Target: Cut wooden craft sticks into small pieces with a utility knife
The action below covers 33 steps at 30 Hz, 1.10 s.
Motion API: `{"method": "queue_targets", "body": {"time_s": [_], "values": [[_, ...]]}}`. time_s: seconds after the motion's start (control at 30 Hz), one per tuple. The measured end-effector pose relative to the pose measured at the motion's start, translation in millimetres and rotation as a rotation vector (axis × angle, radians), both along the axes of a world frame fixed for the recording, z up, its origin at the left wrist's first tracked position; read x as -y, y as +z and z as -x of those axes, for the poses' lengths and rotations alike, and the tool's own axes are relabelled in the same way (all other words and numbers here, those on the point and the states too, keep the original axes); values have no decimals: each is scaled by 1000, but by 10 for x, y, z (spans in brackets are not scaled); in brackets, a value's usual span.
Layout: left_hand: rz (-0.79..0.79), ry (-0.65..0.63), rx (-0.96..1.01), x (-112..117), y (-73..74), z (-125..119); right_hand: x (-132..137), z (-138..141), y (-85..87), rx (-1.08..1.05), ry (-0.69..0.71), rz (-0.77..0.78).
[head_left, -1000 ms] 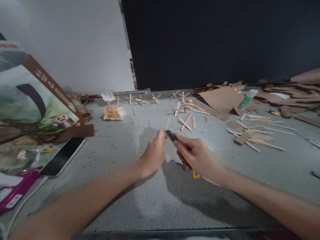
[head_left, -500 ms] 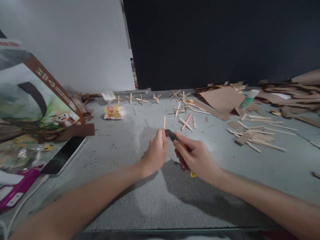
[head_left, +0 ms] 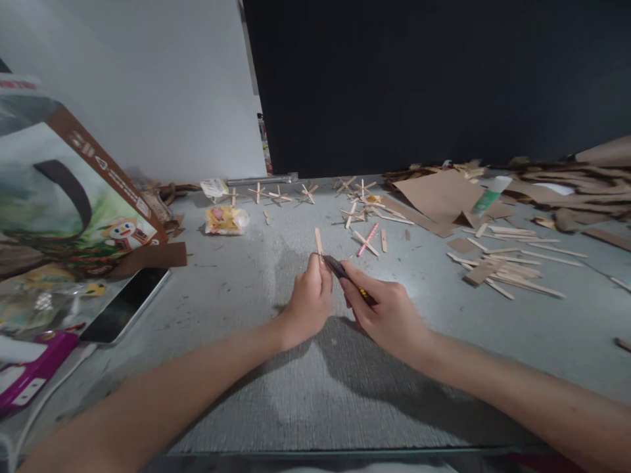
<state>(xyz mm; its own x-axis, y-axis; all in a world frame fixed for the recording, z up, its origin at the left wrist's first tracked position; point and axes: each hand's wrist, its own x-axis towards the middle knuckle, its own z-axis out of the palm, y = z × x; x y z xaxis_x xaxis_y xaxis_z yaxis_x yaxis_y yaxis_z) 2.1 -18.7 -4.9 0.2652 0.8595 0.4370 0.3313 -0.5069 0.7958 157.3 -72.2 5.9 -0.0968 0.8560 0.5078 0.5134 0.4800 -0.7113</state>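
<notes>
Pinches a wooden craft stick (head_left: 318, 241) between thumb and fingers of the left hand (head_left: 306, 295), over the middle of the tabletop (head_left: 256, 410). Clamps the right hand (head_left: 388, 312) around a black utility knife (head_left: 336, 267), with its tip at the stick, contact unclear. Has loose craft sticks (head_left: 517, 270) to the right, a smartphone (head_left: 125, 307) to the left and crossed sticks (head_left: 308, 194) along the far side.

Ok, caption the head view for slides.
Left hand pinching a flat pale wooden stick, right hand holding a slim black-yellow cutter.
</notes>
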Motion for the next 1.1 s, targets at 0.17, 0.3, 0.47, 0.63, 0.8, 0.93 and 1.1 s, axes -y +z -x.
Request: {"method": "queue_targets", "body": {"time_s": [0.17, 0.3, 0.47, 0.63, 0.8, 0.93, 1.1], "values": [[-26, -29, -92, -47, 11, 55, -3, -57, 87, 43, 7, 69], [-23, -48, -150, -82, -2, 95, 3, -99, 193, -11, 54, 212], [15, -25, -217, -75, 14, 100, 7, -128, 312, -149, 135, 385], [27, -22, -255, -67, 41, 95, -6, -138, 354, -268, 188, 494], [29, -6, -261, -76, 25, 95, -20, -130, 368, -331, 223, 553], [19, -25, -201, -80, 9, 99, -17, -125, 362, -333, 225, 548], [90, -145, 53, -80, 19, 74, -2, -128, 364, -279, 193, 486]]}}
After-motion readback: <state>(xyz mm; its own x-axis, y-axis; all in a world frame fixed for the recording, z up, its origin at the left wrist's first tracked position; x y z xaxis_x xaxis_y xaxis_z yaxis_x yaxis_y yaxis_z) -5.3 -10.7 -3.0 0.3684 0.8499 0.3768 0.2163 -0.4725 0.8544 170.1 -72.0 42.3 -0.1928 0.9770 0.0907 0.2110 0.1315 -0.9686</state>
